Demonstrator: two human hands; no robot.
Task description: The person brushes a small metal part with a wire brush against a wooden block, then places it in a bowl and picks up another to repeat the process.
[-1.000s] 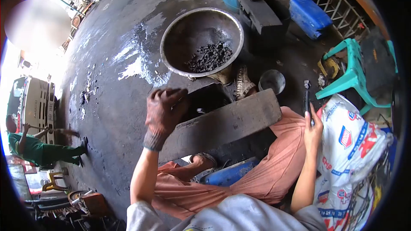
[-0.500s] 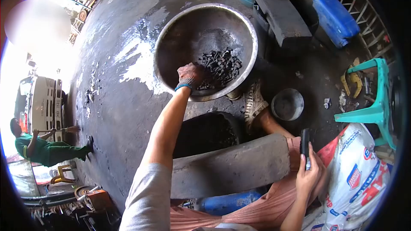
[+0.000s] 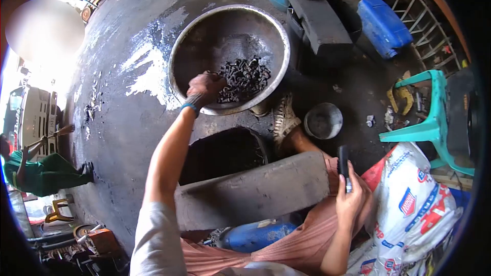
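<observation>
My left hand (image 3: 205, 85), in a worn glove with a teal-edged cuff, is inside a wide metal basin (image 3: 176, 66) at the left edge of a pile of small dark bolt-like pieces (image 3: 244, 79). Its fingers are curled; what they hold, if anything, is hidden. At the lower right, my bare right hand (image 3: 350, 197) is closed around an upright black rod-shaped object (image 3: 343, 166) with a short silvery part, above my thigh. Across my lap area lies a thick grey block (image 3: 255, 189). A dark open container (image 3: 225, 153) sits between the block and the basin.
A small round pan (image 3: 324, 121) stands right of my foot. Farther right are a teal plastic stool (image 3: 434, 107), printed white sacks (image 3: 409, 199), a blue jerrycan (image 3: 383, 28) and a dark bench (image 3: 317, 18). At far left, a person in green (image 3: 46, 171) holds a broom near a vehicle.
The whole view has shifted, so most things appear farther left. My left hand has turned slightly and sits at the pile's edge with more of it showing. My right hand keeps its hold.
</observation>
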